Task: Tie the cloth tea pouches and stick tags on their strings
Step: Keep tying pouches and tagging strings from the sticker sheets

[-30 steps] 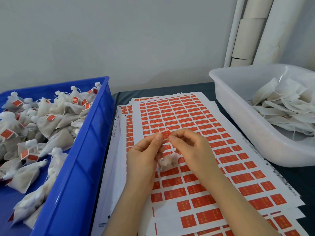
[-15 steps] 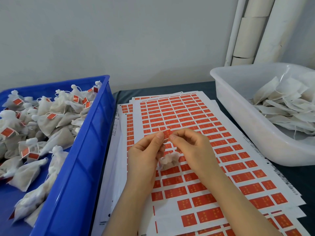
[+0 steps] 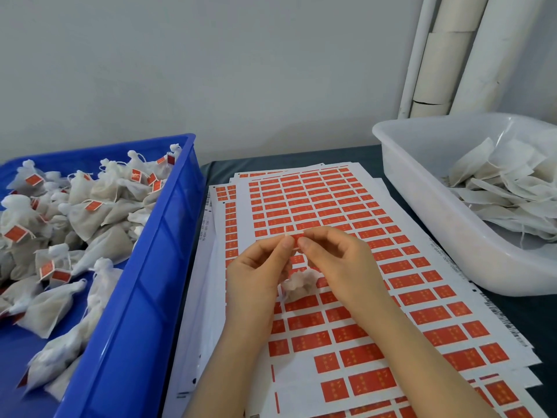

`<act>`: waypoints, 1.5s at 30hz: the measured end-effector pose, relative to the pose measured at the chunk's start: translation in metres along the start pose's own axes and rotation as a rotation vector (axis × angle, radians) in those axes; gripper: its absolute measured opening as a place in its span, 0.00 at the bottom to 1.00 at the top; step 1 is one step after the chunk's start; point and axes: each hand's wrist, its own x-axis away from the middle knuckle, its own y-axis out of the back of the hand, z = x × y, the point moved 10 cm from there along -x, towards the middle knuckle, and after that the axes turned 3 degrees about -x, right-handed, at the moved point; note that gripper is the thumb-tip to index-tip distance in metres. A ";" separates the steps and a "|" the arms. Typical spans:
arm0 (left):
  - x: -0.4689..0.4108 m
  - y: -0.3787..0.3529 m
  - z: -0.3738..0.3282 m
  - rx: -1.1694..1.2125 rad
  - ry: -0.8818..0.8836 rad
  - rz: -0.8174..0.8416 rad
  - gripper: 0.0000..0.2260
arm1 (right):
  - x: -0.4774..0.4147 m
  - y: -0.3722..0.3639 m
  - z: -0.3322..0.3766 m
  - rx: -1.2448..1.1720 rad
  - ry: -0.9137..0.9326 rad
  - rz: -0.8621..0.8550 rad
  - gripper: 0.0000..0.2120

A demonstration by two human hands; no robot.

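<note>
My left hand [image 3: 259, 273] and my right hand [image 3: 340, 263] meet above the sticker sheets [image 3: 331, 212]. Their fingertips pinch one small red tag [image 3: 296, 239] between them, with a bit of white string showing at its top. A white cloth tea pouch [image 3: 298, 282] hangs below the tag, partly hidden between my palms. Rows of red tag stickers cover the white sheets on the dark table.
A blue crate [image 3: 141, 267] on the left holds several tied pouches with red tags [image 3: 90, 206]. A translucent white tub [image 3: 422, 200] on the right holds several flat pouches [image 3: 506, 194]. White pipes [image 3: 446, 55] stand at the back right against the wall.
Both hands stay in almost the same spot, working the red tag between the fingertips. The pouch still hangs beneath them.
</note>
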 end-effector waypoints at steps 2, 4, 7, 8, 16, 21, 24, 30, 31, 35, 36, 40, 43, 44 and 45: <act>-0.001 0.001 0.001 0.002 0.004 -0.012 0.11 | 0.000 0.003 -0.001 0.010 0.002 -0.024 0.05; -0.001 0.001 0.001 0.004 0.008 -0.019 0.11 | 0.000 0.005 -0.002 0.019 -0.005 -0.036 0.05; -0.002 0.000 0.001 0.011 0.001 -0.015 0.11 | 0.000 0.004 -0.001 0.037 0.011 -0.040 0.04; -0.002 0.000 0.002 0.008 0.004 -0.016 0.11 | 0.000 0.004 -0.001 0.037 0.021 -0.042 0.04; -0.002 0.002 -0.007 -0.075 -0.101 -0.034 0.08 | 0.002 0.004 0.006 0.044 0.089 -0.056 0.07; -0.001 0.001 -0.009 -0.261 -0.222 -0.072 0.08 | 0.008 -0.004 0.016 0.154 0.197 -0.042 0.09; 0.000 0.005 -0.009 -0.318 -0.240 -0.116 0.10 | 0.009 -0.010 0.018 0.228 0.242 -0.039 0.07; -0.002 0.007 -0.005 -0.320 -0.217 -0.135 0.12 | 0.006 -0.017 0.010 0.210 0.192 0.028 0.07; -0.003 0.007 -0.004 -0.318 -0.212 -0.131 0.12 | 0.005 -0.018 0.009 0.200 0.175 0.033 0.08; -0.004 0.008 -0.003 -0.283 -0.197 -0.130 0.11 | 0.004 -0.018 0.004 0.150 0.105 0.053 0.07; -0.004 0.008 -0.005 -0.264 -0.200 -0.132 0.10 | 0.003 -0.019 0.002 0.138 0.092 0.063 0.05; -0.007 0.011 -0.005 -0.146 -0.175 -0.133 0.03 | 0.004 -0.026 -0.001 0.137 0.047 0.131 0.13; -0.010 0.016 0.005 0.016 -0.073 -0.142 0.04 | 0.003 -0.026 -0.008 0.267 0.013 0.138 0.04; -0.012 0.018 0.009 0.084 -0.026 -0.144 0.05 | 0.003 -0.027 -0.010 0.293 0.011 0.144 0.04; -0.012 0.019 0.014 0.147 0.021 -0.143 0.05 | 0.003 -0.028 -0.012 0.311 0.007 0.156 0.05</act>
